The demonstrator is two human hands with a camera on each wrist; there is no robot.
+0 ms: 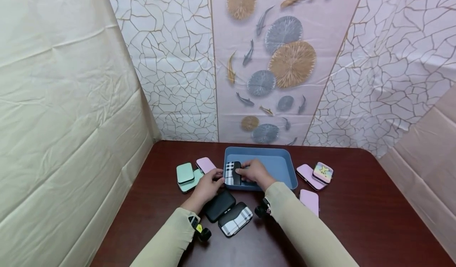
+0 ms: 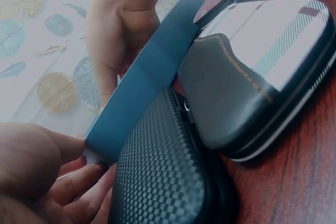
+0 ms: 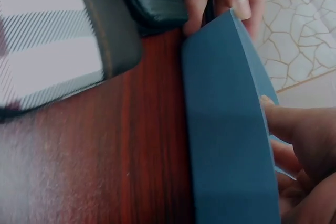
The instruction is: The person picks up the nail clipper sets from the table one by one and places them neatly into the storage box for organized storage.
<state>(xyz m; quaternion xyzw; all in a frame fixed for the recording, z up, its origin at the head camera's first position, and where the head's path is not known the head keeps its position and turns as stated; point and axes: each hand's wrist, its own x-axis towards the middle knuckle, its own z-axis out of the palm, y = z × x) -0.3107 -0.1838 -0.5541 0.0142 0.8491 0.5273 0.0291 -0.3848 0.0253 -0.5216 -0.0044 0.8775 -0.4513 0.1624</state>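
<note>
A small black-and-plaid case lies inside the left end of a blue tray. My right hand holds this case by its black side, thumb on top. At the tray's front left corner, my left hand pinches the rim; its thumb touches the corner in the left wrist view. Just in front of the tray lie a black textured case and a second black-and-plaid case, side by side. In the right wrist view the tray wall hides the held case.
Left of the tray lie two mint-green cases and a pink case. On the right are pink cases and a colourful patterned case resting partly on one of them. Patterned cloth hangs behind the dark red table.
</note>
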